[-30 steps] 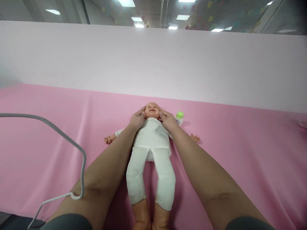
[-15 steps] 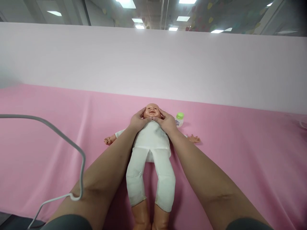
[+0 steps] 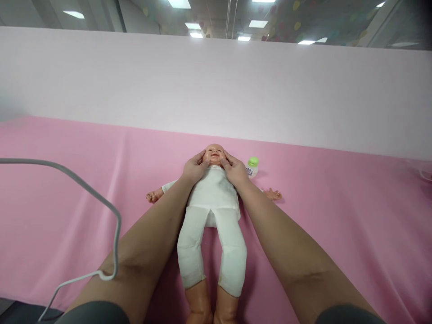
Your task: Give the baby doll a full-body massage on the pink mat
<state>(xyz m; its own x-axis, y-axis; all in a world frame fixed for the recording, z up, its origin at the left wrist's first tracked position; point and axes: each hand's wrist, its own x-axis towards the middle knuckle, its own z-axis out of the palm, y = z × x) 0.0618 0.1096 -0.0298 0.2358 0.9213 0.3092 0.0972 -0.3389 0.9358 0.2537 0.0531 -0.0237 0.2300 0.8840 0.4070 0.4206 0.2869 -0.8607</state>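
Observation:
A baby doll with a white cloth body and hard plastic head, hands and lower legs lies on its back, its feet toward me. My left hand cups the left side of the doll's head, the thumb on its cheek. On the other side my right hand does the same, thumb against the right cheek. Both hands are closed around the head, whose sides and back are hidden by my fingers. Just right of my right hand stands a small clear bottle with a green cap.
Pink cloth covers the table under the doll. A white wall panel rises behind it, with glass above. A grey cable loops in front of my left forearm. Something small and pale lies at the far right edge.
Both thumbs have moved apart and upward, from together under the doll's chin to its cheeks. The doll and the bottle stay in place.

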